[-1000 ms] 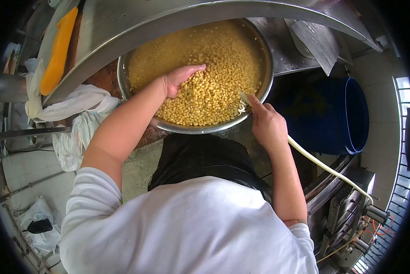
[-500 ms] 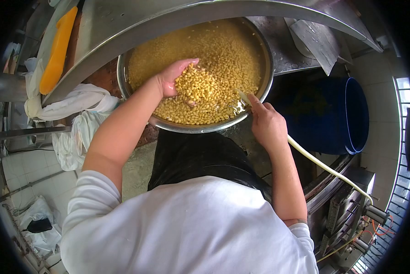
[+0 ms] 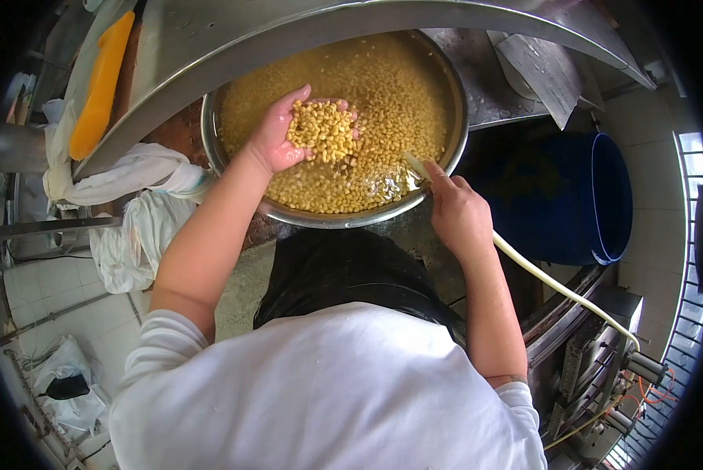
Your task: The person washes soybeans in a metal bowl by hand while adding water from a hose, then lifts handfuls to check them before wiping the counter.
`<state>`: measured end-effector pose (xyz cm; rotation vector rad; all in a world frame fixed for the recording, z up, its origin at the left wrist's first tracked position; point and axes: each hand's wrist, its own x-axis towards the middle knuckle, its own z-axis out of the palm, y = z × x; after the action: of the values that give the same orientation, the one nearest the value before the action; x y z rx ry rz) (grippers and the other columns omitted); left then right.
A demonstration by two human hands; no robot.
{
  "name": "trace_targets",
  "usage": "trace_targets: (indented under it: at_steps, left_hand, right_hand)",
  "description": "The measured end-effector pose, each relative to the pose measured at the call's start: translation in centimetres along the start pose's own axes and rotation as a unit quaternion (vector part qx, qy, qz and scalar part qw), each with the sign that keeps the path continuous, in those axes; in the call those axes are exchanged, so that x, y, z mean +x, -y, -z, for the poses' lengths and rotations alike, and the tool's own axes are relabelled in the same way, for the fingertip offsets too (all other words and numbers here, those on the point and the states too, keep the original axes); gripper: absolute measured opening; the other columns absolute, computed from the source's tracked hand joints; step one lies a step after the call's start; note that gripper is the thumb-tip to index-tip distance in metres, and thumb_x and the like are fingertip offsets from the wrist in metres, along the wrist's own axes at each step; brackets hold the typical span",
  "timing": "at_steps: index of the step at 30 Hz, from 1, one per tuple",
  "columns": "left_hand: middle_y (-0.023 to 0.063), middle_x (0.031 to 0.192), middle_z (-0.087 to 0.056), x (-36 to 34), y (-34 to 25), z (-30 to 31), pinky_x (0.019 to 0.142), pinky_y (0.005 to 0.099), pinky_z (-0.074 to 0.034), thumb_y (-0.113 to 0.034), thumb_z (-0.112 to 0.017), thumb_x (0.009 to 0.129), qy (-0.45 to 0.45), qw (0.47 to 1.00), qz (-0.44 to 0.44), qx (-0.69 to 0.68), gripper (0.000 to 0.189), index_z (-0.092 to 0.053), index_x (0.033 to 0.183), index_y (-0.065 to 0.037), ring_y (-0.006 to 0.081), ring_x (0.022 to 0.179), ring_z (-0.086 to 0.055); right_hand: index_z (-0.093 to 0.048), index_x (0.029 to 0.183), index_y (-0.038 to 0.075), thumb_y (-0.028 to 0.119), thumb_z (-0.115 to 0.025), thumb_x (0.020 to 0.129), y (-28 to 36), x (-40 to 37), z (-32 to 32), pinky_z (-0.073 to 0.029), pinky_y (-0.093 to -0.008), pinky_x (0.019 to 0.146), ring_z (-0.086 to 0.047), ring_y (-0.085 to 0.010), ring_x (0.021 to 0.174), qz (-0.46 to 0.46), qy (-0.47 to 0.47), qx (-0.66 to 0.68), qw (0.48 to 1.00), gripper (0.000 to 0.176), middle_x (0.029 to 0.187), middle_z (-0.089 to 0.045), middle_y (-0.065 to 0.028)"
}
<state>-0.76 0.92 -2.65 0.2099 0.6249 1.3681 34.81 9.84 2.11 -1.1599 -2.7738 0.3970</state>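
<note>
A wide metal basin (image 3: 352, 222) holds yellow soybeans (image 3: 406, 86) under cloudy water. My left hand (image 3: 275, 139), palm up and cupped, carries a heap of soybeans (image 3: 322, 130) over the left-middle of the basin; the heap covers most of its fingers. At the basin's near right rim, my right hand (image 3: 460, 213) is closed around a pale hose (image 3: 551, 280). The hose's end points into the basin, where the water ripples and shines beside it.
Right of the basin lies a large blue barrel (image 3: 555, 196). A metal ledge (image 3: 289, 47) arches across the basin's far side, with an orange tool (image 3: 101, 86) on the left. White cloths (image 3: 140, 235) hang at left. Machinery (image 3: 594, 352) stands at lower right.
My left hand has shifted slightly up and left with a smaller heap of soybeans, its thumb and fingers now spread more. The water by the hose ripples more widely; my right hand stays put.
</note>
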Motion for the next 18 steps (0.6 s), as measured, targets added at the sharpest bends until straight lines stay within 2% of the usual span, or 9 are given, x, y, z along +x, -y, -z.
trace_targets:
  at_steps: [6,8,14,18]
  left_hand:
    - [0.0336,0.161,-0.059,-1.0,-0.1,-0.6,0.122,0.0608,-0.052,-0.05,-0.051,0.116,0.014,1.0,-0.028,-0.004,0.068,-0.063,0.148,0.009,0.0537,0.148,-0.059]
    - [0.0351,0.164,-0.055,-1.1,-0.1,-1.2,0.125,0.066,-0.047,-0.049,-0.053,0.116,-0.039,0.997,-0.063,-0.004,0.068,-0.06,0.151,0.009,0.0567,0.151,-0.053]
    - [0.0357,0.167,-0.05,-1.5,-0.8,-1.2,0.127,0.0726,-0.042,-0.045,-0.052,0.117,-0.014,0.998,-0.061,-0.03,0.067,-0.055,0.154,0.011,0.0615,0.155,-0.046]
    - [0.035,0.162,-0.056,-1.2,-1.6,-0.9,0.125,0.0721,-0.044,-0.04,-0.05,0.118,-0.078,0.993,-0.083,0.001,0.062,-0.058,0.151,0.011,0.0591,0.151,-0.052]
  right_hand:
    - [-0.069,0.152,0.02,0.013,-0.063,0.104,0.0,-0.1,0.0,-0.062,-0.0536,0.08,-0.079,-0.0404,0.091,0.0,-0.002,0.012,1.0,0.049,0.106,-0.077,-0.0185]
    - [-0.068,0.152,0.02,0.013,-0.063,0.104,-0.1,-0.1,-0.1,-0.062,-0.0537,0.081,-0.079,-0.0405,0.092,0.004,-0.005,0.017,1.0,0.049,0.106,-0.077,-0.0187]
    - [-0.068,0.153,0.02,0.013,-0.061,0.104,0.3,0.0,0.2,-0.062,-0.054,0.082,-0.079,-0.0412,0.094,-0.005,0.01,0.009,1.0,0.049,0.11,-0.078,-0.0194]
    - [-0.069,0.151,0.02,0.012,-0.063,0.105,0.4,0.0,0.3,-0.062,-0.0525,0.083,-0.078,-0.0397,0.095,-0.011,0.006,0.002,1.0,0.047,0.105,-0.078,-0.0158]
